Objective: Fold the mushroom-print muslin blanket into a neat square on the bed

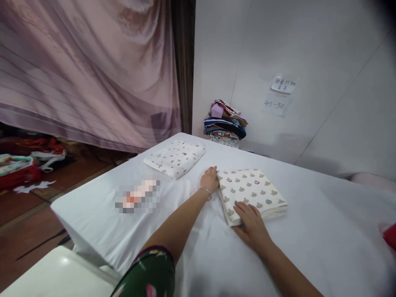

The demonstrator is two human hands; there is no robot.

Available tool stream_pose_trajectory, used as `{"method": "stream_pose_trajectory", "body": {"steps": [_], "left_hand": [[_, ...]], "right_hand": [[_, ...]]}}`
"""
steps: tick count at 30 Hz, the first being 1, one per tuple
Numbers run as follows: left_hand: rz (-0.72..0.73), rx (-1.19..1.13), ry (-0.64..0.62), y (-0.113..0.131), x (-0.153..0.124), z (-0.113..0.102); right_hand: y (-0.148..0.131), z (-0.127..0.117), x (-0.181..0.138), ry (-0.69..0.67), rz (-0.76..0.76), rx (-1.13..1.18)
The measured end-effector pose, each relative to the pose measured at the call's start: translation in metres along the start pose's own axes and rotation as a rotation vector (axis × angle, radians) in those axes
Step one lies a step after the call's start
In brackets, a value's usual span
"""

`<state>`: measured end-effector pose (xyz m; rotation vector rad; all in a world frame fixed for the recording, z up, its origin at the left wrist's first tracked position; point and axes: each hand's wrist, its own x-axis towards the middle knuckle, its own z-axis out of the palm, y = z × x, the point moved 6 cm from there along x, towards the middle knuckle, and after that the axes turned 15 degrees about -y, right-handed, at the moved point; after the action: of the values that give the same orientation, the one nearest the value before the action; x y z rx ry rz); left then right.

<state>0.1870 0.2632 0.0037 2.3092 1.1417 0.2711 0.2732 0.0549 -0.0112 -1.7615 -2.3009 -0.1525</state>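
A folded white cloth [249,187] printed with grey-beige motifs and a few red and green ones lies on the white-covered table [192,251]. My left hand [210,180], with a bracelet at the wrist, holds its left edge near the far corner; part of the fingers is hidden. At the near edge, my right hand [252,225] has its fingers on top of the cloth and its thumb low against the side, gripping the layers. Farther left lies another folded white cloth [176,158] with small dark prints. A pixelated, unreadable item [137,196] rests nearer on the left.
A stack of folded fabrics [225,123] stands beyond the table's far edge, by the white wall [247,49]. Handwritten paper signs [274,105] hang there. A pink curtain [123,74] drapes at left. A white chair [62,274] is at lower left; something red [390,236] shows at right.
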Motion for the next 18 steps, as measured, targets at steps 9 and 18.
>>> {"method": "stream_pose_trajectory", "body": {"steps": [9, 18], "left_hand": [[0.09, -0.008, -0.173, -0.014, 0.03, 0.006], [0.071, -0.028, -0.093, -0.006, 0.022, 0.0]], "right_hand": [[0.002, 0.006, 0.002, -0.022, -0.008, 0.012], [0.013, -0.008, -0.004, 0.047, -0.025, 0.056]]}}
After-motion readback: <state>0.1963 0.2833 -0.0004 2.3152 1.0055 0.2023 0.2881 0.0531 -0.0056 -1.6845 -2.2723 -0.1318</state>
